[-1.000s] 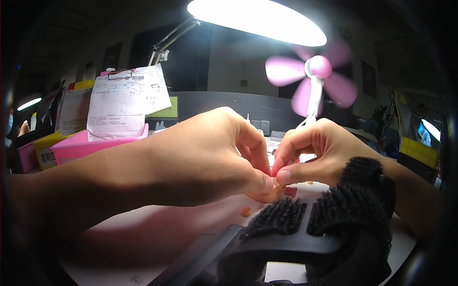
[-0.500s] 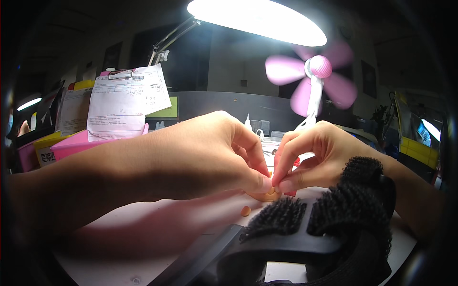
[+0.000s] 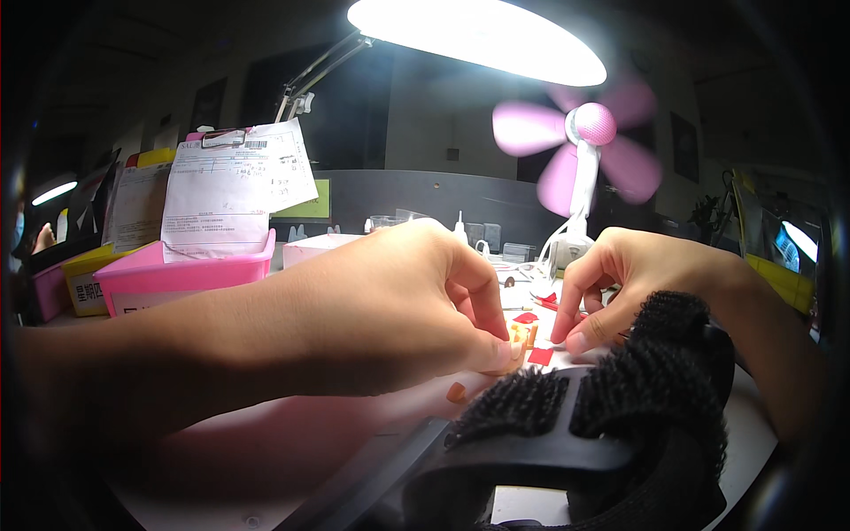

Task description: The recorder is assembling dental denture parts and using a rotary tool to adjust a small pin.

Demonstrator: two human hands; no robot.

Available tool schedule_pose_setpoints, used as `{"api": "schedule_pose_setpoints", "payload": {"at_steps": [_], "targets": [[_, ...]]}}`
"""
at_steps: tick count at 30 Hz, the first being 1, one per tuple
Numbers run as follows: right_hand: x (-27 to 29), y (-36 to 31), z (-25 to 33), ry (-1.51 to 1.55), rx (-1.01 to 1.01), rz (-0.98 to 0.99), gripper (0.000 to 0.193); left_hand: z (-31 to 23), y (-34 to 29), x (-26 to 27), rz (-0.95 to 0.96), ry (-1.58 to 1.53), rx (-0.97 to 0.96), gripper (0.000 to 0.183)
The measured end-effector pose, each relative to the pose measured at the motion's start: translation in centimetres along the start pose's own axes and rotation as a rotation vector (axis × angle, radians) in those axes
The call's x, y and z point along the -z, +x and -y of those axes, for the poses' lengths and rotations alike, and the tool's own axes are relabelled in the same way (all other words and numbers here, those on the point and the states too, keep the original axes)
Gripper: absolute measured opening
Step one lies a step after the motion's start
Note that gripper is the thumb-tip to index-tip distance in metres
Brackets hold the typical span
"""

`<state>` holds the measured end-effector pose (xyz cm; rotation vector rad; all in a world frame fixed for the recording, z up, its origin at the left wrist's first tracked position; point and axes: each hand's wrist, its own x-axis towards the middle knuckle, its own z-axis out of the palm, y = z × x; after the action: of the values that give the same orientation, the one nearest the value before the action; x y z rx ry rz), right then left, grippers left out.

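Note:
My left hand (image 3: 425, 310) is pinched at the edge of a small yellow-orange piece (image 3: 524, 334) that looks like a dental model; the fingers hide part of it. To its right is my right hand (image 3: 624, 296), its thumb and index fingertips slightly apart with nothing visible between them. Beside those fingertips, a small red square (image 3: 541, 356) lies on the white tabletop, and another red scrap (image 3: 525, 318) lies just behind the model. A loose tan-orange bit (image 3: 456, 392) rests in front of my left hand.
A black bristly strap on a dark frame (image 3: 567, 442) blocks the near right. Behind stand a pink bin (image 3: 190, 281) with clipped papers (image 3: 217, 195), a white box (image 3: 310, 250) and a spinning pink fan (image 3: 591, 124). A bright lamp (image 3: 478, 40) hangs overhead.
My right hand has drawn away from the model to the right, uncovering the red square and the model's upper part. My left hand has shifted slightly right and stays at the model.

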<state>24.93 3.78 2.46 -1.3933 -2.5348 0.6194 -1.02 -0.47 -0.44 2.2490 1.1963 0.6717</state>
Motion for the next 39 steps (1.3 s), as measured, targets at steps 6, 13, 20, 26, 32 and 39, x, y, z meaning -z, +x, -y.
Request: {"api": "schedule_pose_setpoints", "payload": {"at_steps": [6,13,20,26,32,39], "targets": [[-1.1,0.5,0.4,0.005,0.120,0.016,0.013,0.2,0.1,-0.3,-0.027,0.140,-0.075,0.023],[-1.3,0.4,0.5,0.024,0.064,-0.030,0.017,0.2,-0.2,0.1,-0.037,0.273,-0.079,0.030],[-1.3,0.5,-0.3,0.005,0.119,-0.015,0.017,1.1,0.1,0.6,-0.025,0.187,-0.050,0.041],[-1.6,0.5,0.6,0.043,0.069,-0.070,0.015,0.3,0.1,0.8,0.003,0.026,-0.016,0.042],[-2.6,0.0,2.5,0.464,0.171,-0.151,0.022,0.0,0.0,0.4,-0.113,-0.001,0.037,0.043],[-2.4,-0.1,2.4,0.411,0.233,-0.048,0.026,0.6,0.1,0.6,-0.180,0.181,-0.198,0.023]]}}
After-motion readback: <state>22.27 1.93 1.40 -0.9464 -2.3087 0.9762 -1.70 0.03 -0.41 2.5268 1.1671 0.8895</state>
